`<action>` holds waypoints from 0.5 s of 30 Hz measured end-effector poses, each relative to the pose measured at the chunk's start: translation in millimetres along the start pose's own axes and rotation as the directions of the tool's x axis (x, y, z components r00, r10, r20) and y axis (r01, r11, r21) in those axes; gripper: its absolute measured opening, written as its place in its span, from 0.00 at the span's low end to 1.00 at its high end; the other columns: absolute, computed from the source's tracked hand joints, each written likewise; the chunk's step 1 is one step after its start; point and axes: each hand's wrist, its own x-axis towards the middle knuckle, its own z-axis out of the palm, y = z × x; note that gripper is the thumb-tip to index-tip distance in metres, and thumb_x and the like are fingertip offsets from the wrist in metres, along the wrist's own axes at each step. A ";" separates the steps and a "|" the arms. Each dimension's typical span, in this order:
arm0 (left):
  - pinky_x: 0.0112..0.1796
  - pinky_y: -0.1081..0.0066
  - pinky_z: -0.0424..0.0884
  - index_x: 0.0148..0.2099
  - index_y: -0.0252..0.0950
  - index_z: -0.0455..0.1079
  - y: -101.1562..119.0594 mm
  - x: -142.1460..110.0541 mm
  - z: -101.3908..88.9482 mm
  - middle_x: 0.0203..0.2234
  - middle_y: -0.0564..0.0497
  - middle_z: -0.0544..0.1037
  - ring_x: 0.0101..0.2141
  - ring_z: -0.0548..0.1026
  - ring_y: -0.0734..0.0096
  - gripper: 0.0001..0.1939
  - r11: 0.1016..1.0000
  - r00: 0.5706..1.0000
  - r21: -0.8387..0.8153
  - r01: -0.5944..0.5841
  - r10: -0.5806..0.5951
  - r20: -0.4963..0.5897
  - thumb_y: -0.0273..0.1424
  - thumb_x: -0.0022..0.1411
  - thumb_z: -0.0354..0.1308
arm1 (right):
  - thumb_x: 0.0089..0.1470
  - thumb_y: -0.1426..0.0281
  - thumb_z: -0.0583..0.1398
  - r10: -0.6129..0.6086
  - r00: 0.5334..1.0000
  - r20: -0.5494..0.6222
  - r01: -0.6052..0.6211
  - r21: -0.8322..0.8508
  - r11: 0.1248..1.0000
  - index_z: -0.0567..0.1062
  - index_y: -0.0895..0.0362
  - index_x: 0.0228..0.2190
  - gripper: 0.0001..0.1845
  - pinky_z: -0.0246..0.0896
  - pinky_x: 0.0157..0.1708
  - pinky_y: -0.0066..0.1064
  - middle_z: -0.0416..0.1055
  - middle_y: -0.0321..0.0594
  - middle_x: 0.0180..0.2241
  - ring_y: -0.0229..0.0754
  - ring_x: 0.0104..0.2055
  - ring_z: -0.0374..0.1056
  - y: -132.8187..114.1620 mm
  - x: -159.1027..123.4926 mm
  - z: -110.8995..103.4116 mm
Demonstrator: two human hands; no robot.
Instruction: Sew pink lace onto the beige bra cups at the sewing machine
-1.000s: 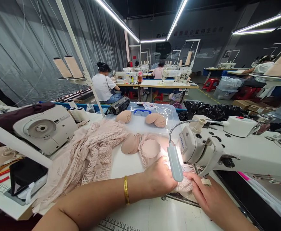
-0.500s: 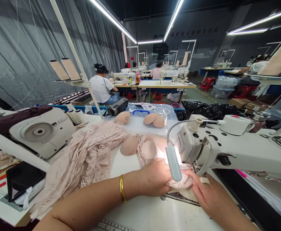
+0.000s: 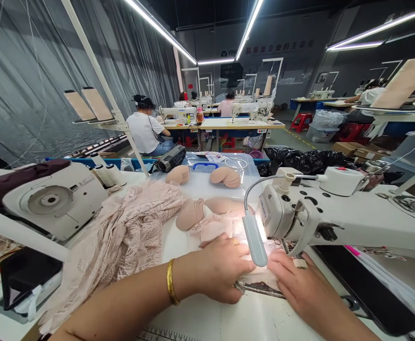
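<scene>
Pale pink lace fabric (image 3: 214,227) lies bunched under the head of a white sewing machine (image 3: 275,208). A grey lamp (image 3: 255,239) on a bendy neck hangs over it and hides part of the cloth by the needle. My left hand (image 3: 218,267), with a ring and a gold bangle, is closed on the fabric left of the lamp. My right hand (image 3: 296,279) has its fingers together on the cloth's right side, near the presser foot; its fingertips are partly hidden. Beside the fabric sits a fanned stack of beige bra pads (image 3: 190,214).
More pad stacks (image 3: 226,177) rest on a clear plastic box (image 3: 200,188) behind. A heap of pink lace (image 3: 132,222) covers the table's left part, by a second machine (image 3: 54,199). Thread cones (image 3: 97,103) stand on a rack. A co-worker (image 3: 145,128) sits ahead.
The fabric between my hands has turned and folded over, covering the round pad shape seen on it before. My left hand's fingers have spread a little. The view has swung slightly right.
</scene>
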 end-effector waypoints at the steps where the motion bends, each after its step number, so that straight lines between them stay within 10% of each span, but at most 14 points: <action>1: 0.37 0.60 0.68 0.42 0.36 0.73 0.9 0.2 2.3 0.40 0.46 0.78 0.39 0.74 0.58 0.13 0.999 1.000 0.036 0.015 -0.015 -0.004 0.35 0.58 0.69 | 0.63 0.79 0.52 0.021 1.000 0.014 -0.021 -0.031 0.999 0.78 0.48 0.50 0.23 0.70 0.45 0.38 0.81 0.41 0.41 0.48 0.43 0.78 5.0 -2.3 2.7; 15: 0.44 0.59 0.61 0.37 0.36 0.66 -9.3 11.2 32.3 0.33 0.50 0.75 0.33 0.69 0.64 0.08 0.977 0.976 0.211 -0.025 0.069 -0.205 0.21 0.60 0.61 | 0.63 0.78 0.54 0.012 0.997 0.075 -0.012 0.007 1.000 0.72 0.44 0.66 0.33 0.72 0.45 0.38 0.83 0.40 0.48 0.48 0.43 0.79 10.6 -8.2 6.7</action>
